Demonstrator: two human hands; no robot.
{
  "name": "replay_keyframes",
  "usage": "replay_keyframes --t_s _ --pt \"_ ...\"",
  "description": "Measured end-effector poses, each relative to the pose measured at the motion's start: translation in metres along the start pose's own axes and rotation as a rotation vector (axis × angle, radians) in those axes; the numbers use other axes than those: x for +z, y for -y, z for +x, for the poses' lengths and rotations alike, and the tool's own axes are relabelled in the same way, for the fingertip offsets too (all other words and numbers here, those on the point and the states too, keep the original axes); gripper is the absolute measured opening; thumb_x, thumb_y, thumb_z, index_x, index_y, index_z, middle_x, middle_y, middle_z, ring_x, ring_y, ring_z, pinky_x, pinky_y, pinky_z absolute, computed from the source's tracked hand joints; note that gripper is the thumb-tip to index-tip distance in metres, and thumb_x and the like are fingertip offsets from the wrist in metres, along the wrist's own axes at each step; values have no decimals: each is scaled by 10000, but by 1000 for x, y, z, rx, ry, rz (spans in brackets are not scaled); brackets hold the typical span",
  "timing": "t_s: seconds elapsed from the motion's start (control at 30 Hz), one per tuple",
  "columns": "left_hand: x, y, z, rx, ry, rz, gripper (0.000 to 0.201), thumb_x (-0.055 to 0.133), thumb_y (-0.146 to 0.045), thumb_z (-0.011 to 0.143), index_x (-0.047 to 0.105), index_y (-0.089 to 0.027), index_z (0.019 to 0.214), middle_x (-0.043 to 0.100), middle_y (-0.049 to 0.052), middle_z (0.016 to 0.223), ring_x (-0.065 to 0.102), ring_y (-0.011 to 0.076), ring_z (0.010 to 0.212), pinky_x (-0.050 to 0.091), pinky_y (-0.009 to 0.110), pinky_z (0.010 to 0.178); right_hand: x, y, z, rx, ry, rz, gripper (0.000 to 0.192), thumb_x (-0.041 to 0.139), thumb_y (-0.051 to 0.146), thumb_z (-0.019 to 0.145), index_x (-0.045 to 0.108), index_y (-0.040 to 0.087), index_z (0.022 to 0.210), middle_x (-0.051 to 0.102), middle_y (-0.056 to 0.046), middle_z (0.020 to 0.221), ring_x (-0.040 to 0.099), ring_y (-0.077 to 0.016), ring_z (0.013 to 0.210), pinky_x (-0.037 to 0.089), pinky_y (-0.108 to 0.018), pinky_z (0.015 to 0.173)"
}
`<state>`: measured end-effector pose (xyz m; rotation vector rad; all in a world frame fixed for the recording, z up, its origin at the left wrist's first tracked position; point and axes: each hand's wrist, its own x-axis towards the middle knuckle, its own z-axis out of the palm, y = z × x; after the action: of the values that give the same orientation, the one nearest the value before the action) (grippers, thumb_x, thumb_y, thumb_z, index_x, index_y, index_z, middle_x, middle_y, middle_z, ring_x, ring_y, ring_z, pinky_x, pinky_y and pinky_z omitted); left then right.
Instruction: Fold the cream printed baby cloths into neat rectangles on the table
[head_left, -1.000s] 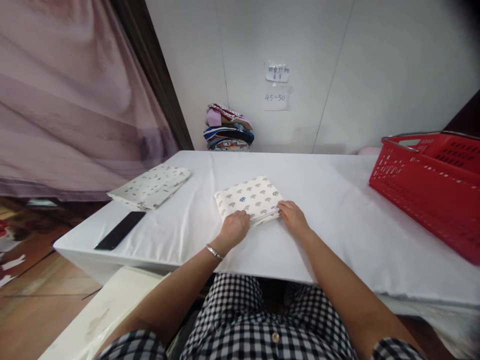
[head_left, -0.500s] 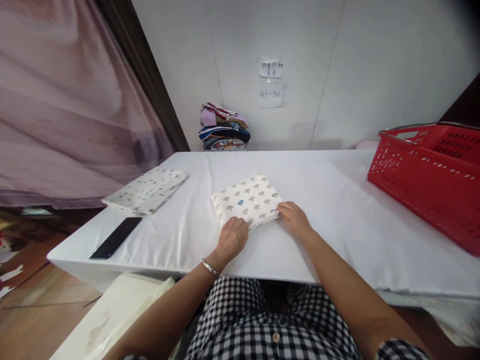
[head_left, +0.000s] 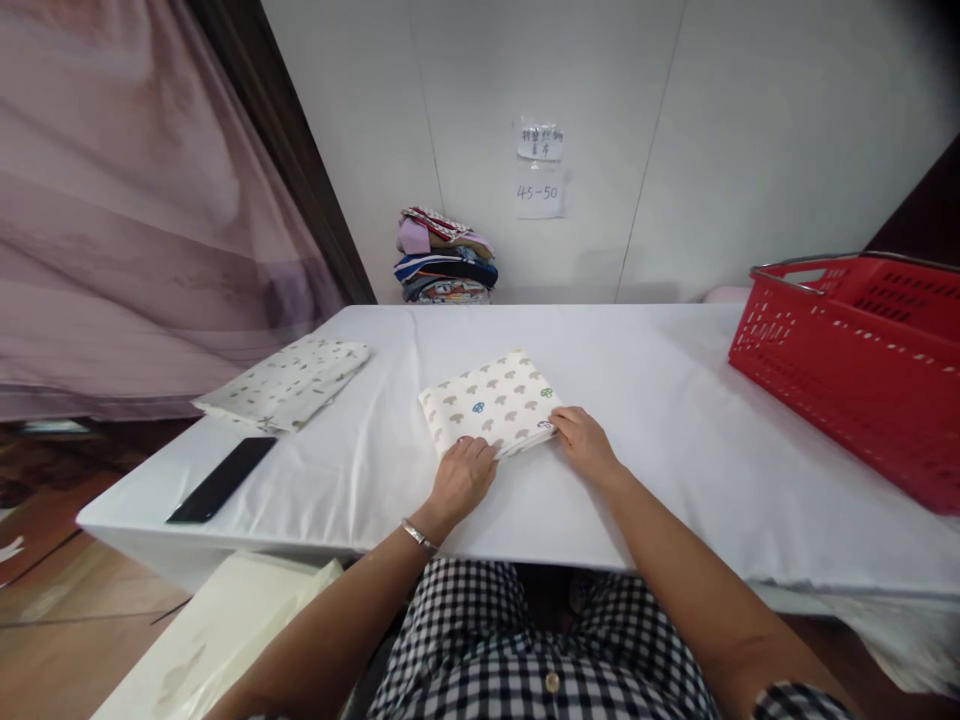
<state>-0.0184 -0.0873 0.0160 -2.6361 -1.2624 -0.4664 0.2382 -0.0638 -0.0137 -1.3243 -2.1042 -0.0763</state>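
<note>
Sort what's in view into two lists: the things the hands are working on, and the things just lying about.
In hand:
- folded mushroom-print cloth
- left hand, resting at its near edge
- right hand, touching its near right corner

Lying about:
- second folded cloth, far left
- black phone
- red basket
- stack of folded clothes by the wall

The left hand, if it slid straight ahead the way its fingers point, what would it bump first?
The left hand already touches the folded mushroom-print cloth at its near edge, so it would probably push that cloth first.
</note>
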Motion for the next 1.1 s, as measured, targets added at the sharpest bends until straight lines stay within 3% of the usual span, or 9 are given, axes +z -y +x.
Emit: replay_keyframes --t_s 0.17,0.3,0.43,0.53,0.63,0.73,0.83,0.97,1.1 --pt "-8 1 -3 -17 -15 -89 212 440 -282 926 593 -177 824 596 54 829 546 188 838 452 337 795 3 0 -1 14 -44 -48 334 412 54 858 659 203 1025 642 -64 1066 537 -212 945 416 -333 785" --pt "-21 8 15 -194 3 -209 308 439 -366 930 607 -186 745 614 30 765 572 158 751 464 280 658 6 -1 0 23 -29 -42 346 415 34 832 670 209 986 655 -56 1036 537 -209 923 409 -327 771" --pt "-12 15 28 -161 -67 -166 284 498 -365 903 621 -183 1083 642 82 1139 553 220 1110 450 380 929 5 -1 -3 39 -7 -41 366 418 19 797 674 208 979 656 -51 1042 544 -209 918 418 -326 773" --pt "8 13 23 -65 10 -66 431 474 -404 908 523 -187 1278 510 115 1364 421 275 1295 336 497 1062 0 0 -5 78 10 -37 414 404 -21 739 687 216 928 664 -36 1035 563 -198 914 427 -320 793" --pt "22 7 14 -48 51 -5 501 436 -454 916 460 -200 1346 440 113 1428 359 286 1343 288 522 1095 -6 3 1 126 8 -25 384 407 -16 722 696 218 819 685 -30 953 590 -190 889 437 -334 836" --pt "24 2 11 -33 57 37 577 453 -508 892 430 -185 1369 418 128 1442 332 302 1358 275 530 1100 -9 11 25 102 -47 37 344 417 35 761 698 211 856 687 -45 960 601 -197 937 452 -350 890" --pt "23 0 11 -30 63 69 629 441 -547 882 409 -172 1386 386 144 1461 304 314 1371 252 533 1108 -2 27 64 42 -74 107 372 397 86 819 664 193 1055 643 -73 1135 556 -199 1099 433 -356 978" --pt "23 -3 8 -27 69 83 690 427 -595 865 368 -182 1414 351 146 1481 284 319 1381 222 541 1115 18 50 117 -59 60 89 413 443 185 872 537 152 1273 506 -117 1349 375 -242 1318 334 -417 1082" --pt "23 -8 5 -48 69 83 760 424 -641 841 319 -186 1441 341 153 1485 271 332 1384 209 557 1111 36 67 155 -61 167 41 540 483 320 904 393 99 1389 318 -172 1484 211 -298 1402 246 -471 1110"
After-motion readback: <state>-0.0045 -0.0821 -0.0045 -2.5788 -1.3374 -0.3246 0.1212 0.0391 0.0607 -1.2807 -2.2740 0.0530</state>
